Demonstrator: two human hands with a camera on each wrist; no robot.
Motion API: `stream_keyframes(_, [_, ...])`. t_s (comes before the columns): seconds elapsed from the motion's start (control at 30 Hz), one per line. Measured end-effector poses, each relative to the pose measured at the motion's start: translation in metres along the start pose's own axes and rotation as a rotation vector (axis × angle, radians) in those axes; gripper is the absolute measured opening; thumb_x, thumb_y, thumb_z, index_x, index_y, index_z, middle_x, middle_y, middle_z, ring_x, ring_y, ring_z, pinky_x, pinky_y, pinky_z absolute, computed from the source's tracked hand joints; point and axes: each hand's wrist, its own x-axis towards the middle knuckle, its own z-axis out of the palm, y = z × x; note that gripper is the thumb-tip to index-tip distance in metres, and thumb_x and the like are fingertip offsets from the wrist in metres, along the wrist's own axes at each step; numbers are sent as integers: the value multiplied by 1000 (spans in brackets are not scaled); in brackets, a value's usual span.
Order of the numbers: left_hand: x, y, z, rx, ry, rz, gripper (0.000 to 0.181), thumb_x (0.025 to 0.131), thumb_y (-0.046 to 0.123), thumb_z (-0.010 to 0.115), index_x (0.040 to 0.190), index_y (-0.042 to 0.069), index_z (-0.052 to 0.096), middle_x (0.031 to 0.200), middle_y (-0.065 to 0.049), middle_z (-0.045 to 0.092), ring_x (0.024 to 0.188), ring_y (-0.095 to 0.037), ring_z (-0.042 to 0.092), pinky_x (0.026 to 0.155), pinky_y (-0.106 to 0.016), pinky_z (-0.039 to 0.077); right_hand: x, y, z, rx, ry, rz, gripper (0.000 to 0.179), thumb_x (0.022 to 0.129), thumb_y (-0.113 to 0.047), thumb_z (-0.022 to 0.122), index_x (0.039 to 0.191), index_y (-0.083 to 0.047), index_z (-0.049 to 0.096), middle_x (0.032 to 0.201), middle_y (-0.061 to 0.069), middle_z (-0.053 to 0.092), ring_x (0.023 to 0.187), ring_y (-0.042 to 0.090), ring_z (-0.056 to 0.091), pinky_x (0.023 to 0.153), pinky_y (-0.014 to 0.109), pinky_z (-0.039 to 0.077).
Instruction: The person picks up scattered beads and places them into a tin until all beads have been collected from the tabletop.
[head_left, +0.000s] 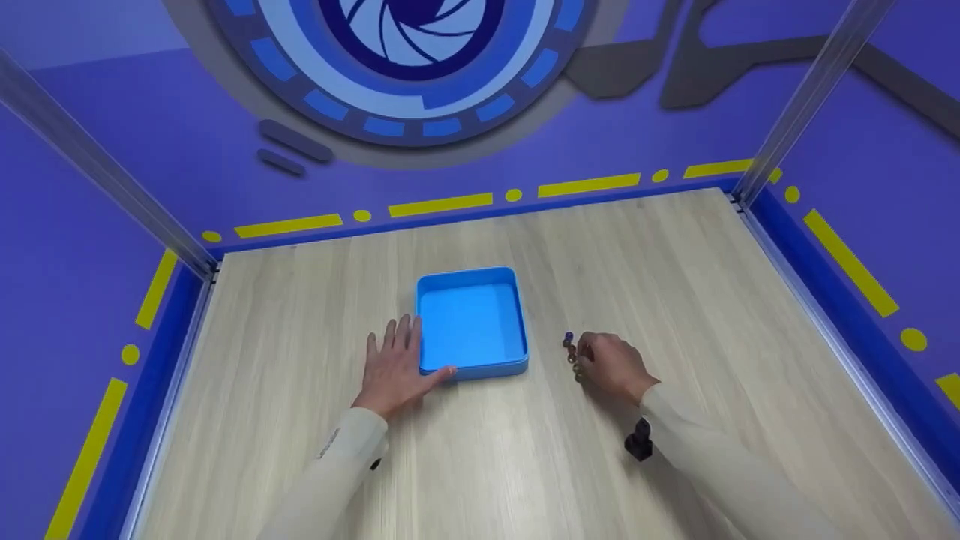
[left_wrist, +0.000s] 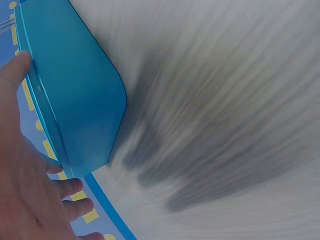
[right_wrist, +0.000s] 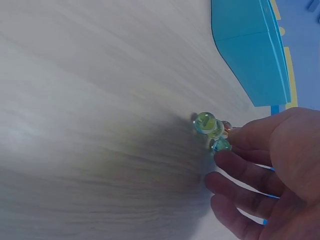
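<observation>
A square blue tray [head_left: 472, 373] with low walls stands on the wooden table. My left hand [head_left: 394, 373] lies at its near left corner, fingers extended along the left wall and thumb on the front rim. In the left wrist view, the thumb [left_wrist: 19, 67] touches the tray's rim [left_wrist: 42, 102]. To the right of the tray, several small glass marbles [head_left: 571, 358] lie in a short line. Beside them my right hand [head_left: 616, 365] pinches a greenish-blue marble [right_wrist: 221, 145] between thumb and index finger. A yellow-green marble [right_wrist: 205, 122] is close by; others are partly hidden.
A blue-purple wall [head_left: 450, 176] with yellow dashes rises behind the table [head_left: 480, 457]. Side panels with metal posts [head_left: 795, 112] bound it left and right. A small black object [head_left: 639, 441] is at the right sleeve.
</observation>
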Motion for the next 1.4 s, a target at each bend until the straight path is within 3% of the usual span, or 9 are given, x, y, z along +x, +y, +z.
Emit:
stream_keyframes(0.7, [3,-2,0,-19,-13,-9,106,80,78,47,155,8,19,160,-16,23,149,-38,18,116,-65,12,5,1,5,-4,14,3,10,90,-19,68,89,-10,70,76,0,63,66,13,52,57,29,40])
stream_keyframes(1.4, [4,-2,-3,-34,-40,-21,107,80,79,47,155,9,18,162,-14,19,150,-37,15,117,-64,9,8,3,8,-9,11,27,6,89,-10,62,91,-8,68,82,2,65,71,14,55,62,32,45])
